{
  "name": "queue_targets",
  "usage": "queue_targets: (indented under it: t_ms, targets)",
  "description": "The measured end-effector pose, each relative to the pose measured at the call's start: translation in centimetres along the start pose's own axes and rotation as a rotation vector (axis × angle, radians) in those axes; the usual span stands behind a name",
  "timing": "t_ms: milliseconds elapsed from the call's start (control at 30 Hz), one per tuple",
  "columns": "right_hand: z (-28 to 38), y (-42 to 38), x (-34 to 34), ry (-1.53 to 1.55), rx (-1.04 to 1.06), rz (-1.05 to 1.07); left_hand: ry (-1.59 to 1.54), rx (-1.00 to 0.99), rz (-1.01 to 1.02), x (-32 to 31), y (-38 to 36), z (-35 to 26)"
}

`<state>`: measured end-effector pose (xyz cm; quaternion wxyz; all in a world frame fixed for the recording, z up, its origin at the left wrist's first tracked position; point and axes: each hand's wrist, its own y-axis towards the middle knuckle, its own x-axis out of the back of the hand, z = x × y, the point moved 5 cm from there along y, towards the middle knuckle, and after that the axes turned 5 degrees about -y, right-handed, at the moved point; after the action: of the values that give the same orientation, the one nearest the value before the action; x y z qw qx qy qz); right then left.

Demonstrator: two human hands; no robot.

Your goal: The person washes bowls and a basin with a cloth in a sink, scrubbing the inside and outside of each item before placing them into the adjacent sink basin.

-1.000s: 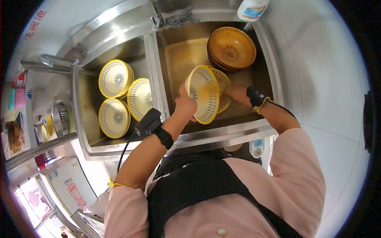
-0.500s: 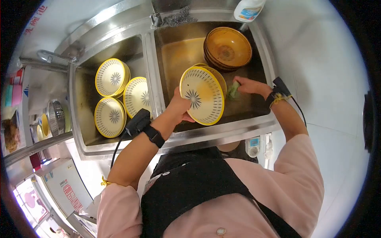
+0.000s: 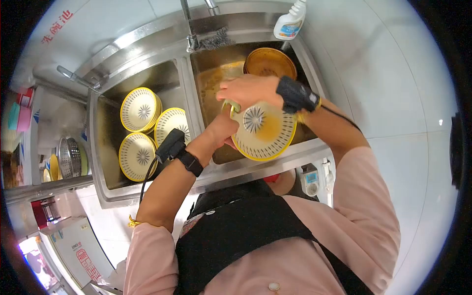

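In the head view, my left hand point(image 3: 222, 129) grips the left rim of a yellow-edged white bowl point(image 3: 280, 132) with dark dashes and a starburst. The bowl tilts over the right basin, a brownish-yellow smear on its inside. Across its upper part reaches my right hand point(image 3: 258, 90), fingers bent around a green scrubbing cloth point(image 3: 233, 104) at the bowl's upper left rim. Most of the cloth is hidden under the fingers. Behind that hand, brown bowls point(image 3: 270, 61) sit stacked in the basin's far right corner, partly covered by my wrist.
Stacks of similar patterned bowls point(image 3: 140, 109) stand in the left basin point(image 3: 105, 167). A metal divider point(image 3: 189, 93) separates the basins. Along the back ledge are a faucet point(image 3: 192, 42), a dark scouring pad point(image 3: 216, 39) and a white spray bottle point(image 3: 289, 24). Brownish water lies in the right basin.
My right hand, with the green cloth, has moved from the basin's right side up and left onto the bowl. The bowl stays in my left hand, slightly turned. The camera view has shifted.
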<state>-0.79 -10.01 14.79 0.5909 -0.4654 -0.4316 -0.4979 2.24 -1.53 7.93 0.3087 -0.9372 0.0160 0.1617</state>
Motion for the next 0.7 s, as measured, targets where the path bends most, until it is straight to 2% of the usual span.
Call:
queue_targets:
  t_ms: [33,100,133,167,233,267,333,367,433,467,533,567,633,667,700]
  targets:
    - [-0.8,0.4,-0.4,0.005,-0.008,0.004,0.03,-0.038,-0.033,0.2,0.1,0.1]
    - [-3.1,0.5,-3.7,-0.008,-0.098,0.515,-0.008,-0.058,-0.011,0.1,-0.4,-0.4]
    - [-3.2,0.2,-2.3,0.12,-0.062,0.307,-0.041,-0.082,0.002,0.2,-0.7,-0.7]
    - [-3.9,-0.6,-2.5,0.124,-0.066,0.311,-0.043,-0.077,0.006,0.4,-0.7,-0.7]
    - [-6.5,-2.7,-3.1,0.157,-0.389,0.255,-0.063,-0.036,-0.044,0.9,-0.8,-0.3]
    - [-6.8,-3.8,-3.9,0.159,-0.391,0.26,-0.066,-0.033,-0.04,1.0,-0.9,-0.2]
    - [-9.1,-6.8,-5.5,0.242,-0.774,0.134,-0.096,-0.089,-0.098,1.2,-1.2,-0.5]
    - [-9.5,-8.2,-7.0,0.237,-0.776,0.134,-0.097,-0.092,-0.094,1.2,-1.2,-0.4]
    - [-10.2,-11.1,-9.7,0.869,-0.89,-0.3,-0.204,-0.204,-0.187,1.4,-1.2,-0.4]
    - [-9.7,-11.4,-10.5,0.865,-0.892,-0.304,-0.201,-0.207,-0.183,1.1,-1.4,-0.6]
    - [-8.5,-13.3,-12.0,1.319,-1.042,-0.684,-0.236,-0.278,-0.237,0.6,-1.9,-1.3]
    - [-7.4,-13.5,-12.1,1.315,-1.044,-0.694,-0.229,-0.281,-0.23,0.7,-1.5,-0.8]
    - [-5.4,-13.7,-13.0,1.661,-1.135,-0.963,-0.181,-0.557,-0.207,1.4,-0.5,-0.3]
    - [-4.4,-13.8,-13.3,1.667,-1.24,-0.985,-0.169,-0.553,-0.199,1.2,-0.4,0.0]
    - [-3.5,-13.4,-13.5,1.674,-1.243,-1.002,-0.196,-0.611,-0.242,1.3,-0.5,0.2]
